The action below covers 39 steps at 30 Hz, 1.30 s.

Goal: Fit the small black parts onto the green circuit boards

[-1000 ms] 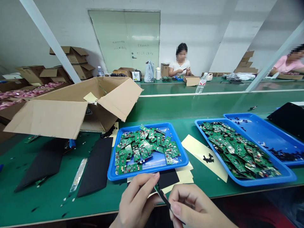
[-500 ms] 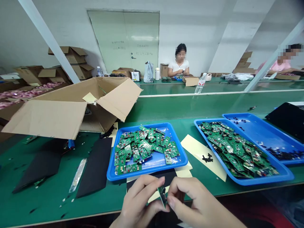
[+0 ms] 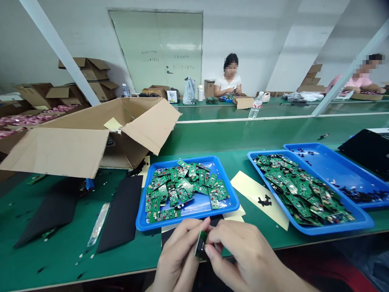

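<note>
Between the fingers of my left hand (image 3: 179, 253) a small green circuit board (image 3: 197, 248) is held on edge, with a dark part on its face. My right hand (image 3: 246, 251) is closed against the board, its thumb tip pressing at the dark part; anything small pinched there is hidden. Just beyond my hands lies a blue tray (image 3: 142, 225) holding several loose green circuit boards (image 3: 173, 194). To the right, a yellowish paper sheet (image 3: 247, 186) carries a little cluster of black pieces (image 3: 265, 200).
A second blue tray (image 3: 364, 223) heaped with boards is on the right, beside another blue tray (image 3: 334, 162) with small black pieces. An open cardboard box (image 3: 60, 144) and black sheets (image 3: 121, 215) occupy the left. A bottle (image 3: 255, 106) stands farther back; two people sit opposite.
The circuit board has turned so its dark face shows more toward me. My right fingers have moved slightly left over it, and my left fingers are closer together.
</note>
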### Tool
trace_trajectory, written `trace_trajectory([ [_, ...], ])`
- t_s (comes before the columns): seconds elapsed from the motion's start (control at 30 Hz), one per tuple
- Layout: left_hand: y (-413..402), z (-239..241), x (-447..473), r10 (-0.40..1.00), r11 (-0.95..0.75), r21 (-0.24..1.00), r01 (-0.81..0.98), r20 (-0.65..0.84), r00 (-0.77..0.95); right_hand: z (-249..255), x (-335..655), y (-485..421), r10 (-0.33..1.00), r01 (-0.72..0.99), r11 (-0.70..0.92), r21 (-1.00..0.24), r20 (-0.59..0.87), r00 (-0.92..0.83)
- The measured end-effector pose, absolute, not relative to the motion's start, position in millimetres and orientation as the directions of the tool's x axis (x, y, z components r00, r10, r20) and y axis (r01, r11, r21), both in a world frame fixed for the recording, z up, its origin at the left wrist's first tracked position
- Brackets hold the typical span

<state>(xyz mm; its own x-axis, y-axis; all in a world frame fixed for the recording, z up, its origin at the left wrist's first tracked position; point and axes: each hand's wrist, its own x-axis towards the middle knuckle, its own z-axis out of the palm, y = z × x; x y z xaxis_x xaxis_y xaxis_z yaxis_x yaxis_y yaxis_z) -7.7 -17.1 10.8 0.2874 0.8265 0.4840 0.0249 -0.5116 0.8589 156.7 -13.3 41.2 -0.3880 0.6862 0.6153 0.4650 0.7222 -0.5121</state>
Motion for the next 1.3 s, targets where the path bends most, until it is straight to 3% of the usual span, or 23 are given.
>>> trace_trajectory([
  [0.23, -25.5, 17.1, 2.4, 0.931, -0.244, 0.948, -0.205, 0.288, 0.224, 38.3, 159.2, -14.7, 0.685, 0.507, 0.715, -0.482, 0.626, -0.373],
  [0.47, -16.9, 15.9, -8.0, 0.907, -0.252, 0.962, -0.103, 0.272, 0.32, 41.9, 159.4, -16.4, 0.704, 0.527, 0.694, -0.49, 0.614, -0.356],
  [0.7, -19.2, 14.2, -8.5, 0.932, -0.25, 0.968, 0.004, 0.239, 0.273, 42.7, 163.3, -12.8, 0.834, 0.478, 0.551, -0.684, 0.439, -0.333],
  [0.93, -22.3, 8.0, 3.6, 0.964, -0.253, 0.962, 0.103, 0.242, 0.108, 45.0, 159.3, -10.0, 0.852, 0.661, 0.512, -0.548, 0.421, -0.311],
  [1.1, -22.9, 6.1, 8.0, 0.948, -0.313, 0.943, 0.11, 0.304, 0.091, 49.1, 158.6, -7.8, 0.869, 0.703, 0.485, -0.521, 0.381, -0.317],
  [1.3, -22.6, 4.4, 6.5, 0.943, -0.32, 0.941, 0.111, 0.306, 0.129, 41.4, 156.2, -6.9, 0.825, 0.74, 0.516, -0.431, 0.482, -0.294],
])
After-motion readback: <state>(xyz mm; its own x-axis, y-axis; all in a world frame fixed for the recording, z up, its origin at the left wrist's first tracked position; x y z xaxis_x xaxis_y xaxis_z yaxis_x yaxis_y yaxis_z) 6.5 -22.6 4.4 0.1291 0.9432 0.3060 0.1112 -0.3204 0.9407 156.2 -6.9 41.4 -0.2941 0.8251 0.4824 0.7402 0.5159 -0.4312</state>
